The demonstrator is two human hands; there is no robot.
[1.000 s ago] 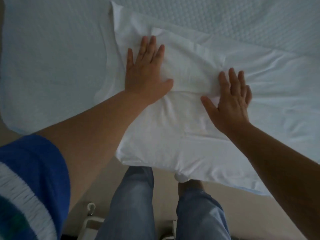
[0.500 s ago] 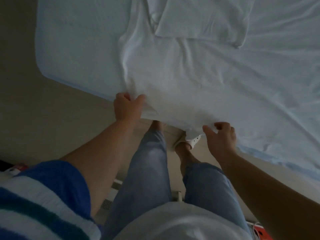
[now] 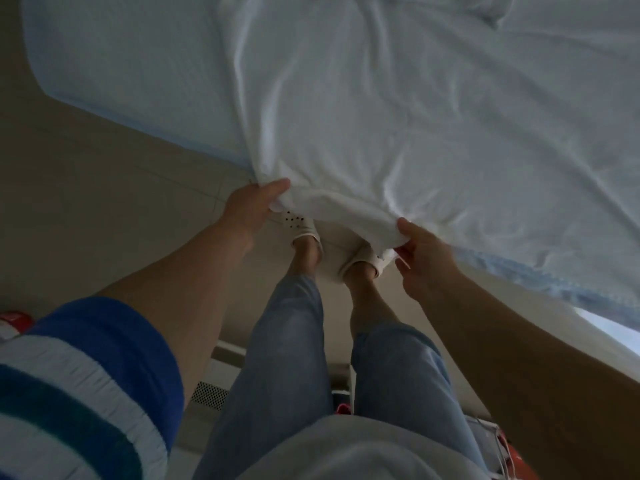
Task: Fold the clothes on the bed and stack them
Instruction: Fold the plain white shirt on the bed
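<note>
A pale blue bed [image 3: 121, 60] fills the upper frame, a white garment [image 3: 363, 109] spread across it (hem overhanging the edge). At centre, the left hand [image 3: 251, 207] and right hand [image 3: 420, 254] each pinch that hem, above white slippers [image 3: 303, 228].

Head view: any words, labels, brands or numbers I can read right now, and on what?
None can be read.
White garment, gripped at its hem by left hand and right hand: no print visible.
Red items on floor: too blurred to tell.
</note>
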